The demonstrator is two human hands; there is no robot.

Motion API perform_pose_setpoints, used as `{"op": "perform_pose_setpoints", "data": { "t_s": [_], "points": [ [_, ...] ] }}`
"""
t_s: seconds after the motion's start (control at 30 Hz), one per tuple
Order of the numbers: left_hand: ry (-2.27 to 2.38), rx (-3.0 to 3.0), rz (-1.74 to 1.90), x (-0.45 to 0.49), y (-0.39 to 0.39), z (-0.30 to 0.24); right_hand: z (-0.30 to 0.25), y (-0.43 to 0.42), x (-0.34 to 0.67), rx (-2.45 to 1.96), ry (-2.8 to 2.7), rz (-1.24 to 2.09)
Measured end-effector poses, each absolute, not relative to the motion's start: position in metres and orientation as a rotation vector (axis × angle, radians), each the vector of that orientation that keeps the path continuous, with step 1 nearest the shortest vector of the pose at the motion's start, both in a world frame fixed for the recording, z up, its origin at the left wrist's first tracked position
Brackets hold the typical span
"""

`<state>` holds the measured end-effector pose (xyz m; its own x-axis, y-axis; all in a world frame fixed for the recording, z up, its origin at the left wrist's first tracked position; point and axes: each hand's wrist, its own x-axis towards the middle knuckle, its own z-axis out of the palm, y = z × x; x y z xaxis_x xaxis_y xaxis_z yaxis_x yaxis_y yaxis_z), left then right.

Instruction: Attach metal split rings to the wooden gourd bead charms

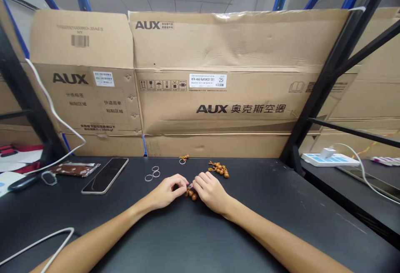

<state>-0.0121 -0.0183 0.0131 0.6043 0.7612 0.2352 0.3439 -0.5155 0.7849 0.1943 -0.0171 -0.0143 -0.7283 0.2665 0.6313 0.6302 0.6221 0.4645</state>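
Note:
My left hand [170,190] and my right hand [211,192] meet over the middle of the dark table, both with fingers pinched. Below the fingertips is a brown wooden gourd pendant [191,194], its cord end by my left fingers. A glint of metal, seemingly a key ring [190,186], shows between the hands; fingers cover most of it. Beyond my left hand lie several loose key rings [148,177]. A pendant on a ring [184,159] sits at the table's back. Past my right hand is a small pile of gourd pendants [219,168].
A phone [105,176] and a brown packet [76,168] lie at left, near a white cable [53,106]. Large cardboard boxes [240,90] wall off the back. Black rack posts [315,94] rise at the sides. A power strip [329,160] lies at right.

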Motion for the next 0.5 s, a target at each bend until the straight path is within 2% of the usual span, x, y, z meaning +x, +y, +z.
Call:
{"op": "perform_pose_setpoints", "data": {
  "t_s": [0.23,0.5],
  "points": [
    [0.833,2.140,0.735,-0.012,-0.018,0.012,-0.012,-0.018,0.193,-0.667,-2.372,-0.930],
    [1.025,2.216,0.834,-0.011,-0.013,0.002,-0.020,-0.015,0.194,-0.948,-2.260,-0.336]
  ]
}}
